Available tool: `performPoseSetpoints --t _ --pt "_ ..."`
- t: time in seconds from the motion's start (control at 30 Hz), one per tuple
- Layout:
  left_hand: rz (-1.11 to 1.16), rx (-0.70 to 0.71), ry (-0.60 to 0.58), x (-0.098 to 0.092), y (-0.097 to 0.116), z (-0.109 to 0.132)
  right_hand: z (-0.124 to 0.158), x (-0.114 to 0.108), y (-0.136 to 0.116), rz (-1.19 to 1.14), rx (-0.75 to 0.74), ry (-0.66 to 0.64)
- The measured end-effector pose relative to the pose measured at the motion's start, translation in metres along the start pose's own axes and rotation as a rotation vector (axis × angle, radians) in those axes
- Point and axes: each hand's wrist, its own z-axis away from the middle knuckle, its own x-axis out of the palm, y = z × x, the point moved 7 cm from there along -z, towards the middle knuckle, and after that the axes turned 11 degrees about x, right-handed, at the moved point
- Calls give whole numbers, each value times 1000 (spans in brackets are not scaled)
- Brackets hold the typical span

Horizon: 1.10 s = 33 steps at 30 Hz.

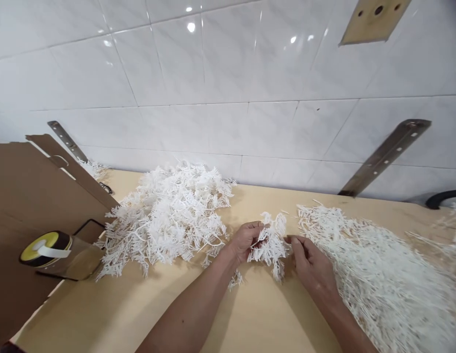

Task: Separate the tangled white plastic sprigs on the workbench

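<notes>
Between my hands hangs a white plastic sprig [269, 245] with many fine, feathery branches. My left hand [246, 240] is closed on its left side, the fingers partly hidden behind the fronds. At the sprig's right edge my right hand [309, 260] is pinched, thumb against forefinger; whatever lies between those fingertips is too small to make out. To the left rises a big heap of similar white branched sprigs [172, 215]. On the right spreads a pile of loose, thin white pieces [382, 274], close beside my right hand.
A pale wooden tabletop [132, 314] runs along a tiled wall [220, 127]. At the left stand a cardboard box [40, 191] and a clear jar with a yellow and black lid [46, 247]. Metal brackets [385, 157] lean at the wall. A black curved object [443, 198] lies far right.
</notes>
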Motion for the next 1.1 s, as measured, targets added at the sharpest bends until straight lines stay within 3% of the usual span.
performPoseSetpoints --t 0.2,0.27,0.4,0.47,0.6,0.7,0.97,1.1 --pt "108 100 -157 6 12 -2 -3 21 13 108 21 -251" --pt "108 99 -185 7 12 -2 -9 14 14 131 36 -208" --pt "88 65 -192 9 8 -2 -19 -22 1 220 -88 81" --pt "88 53 -180 9 6 -3 -22 -34 -1 176 -82 114" --pt "82 63 -171 9 4 -5 -21 -35 5 -211 100 -28" --pt "87 43 -198 12 2 -5 -15 -25 -3 -472 117 -165" --pt "-55 0 -155 13 0 -1 -7 5 1 -516 184 -469" --pt "-107 -12 -119 10 0 -3 -9 3 5 -646 251 -489"
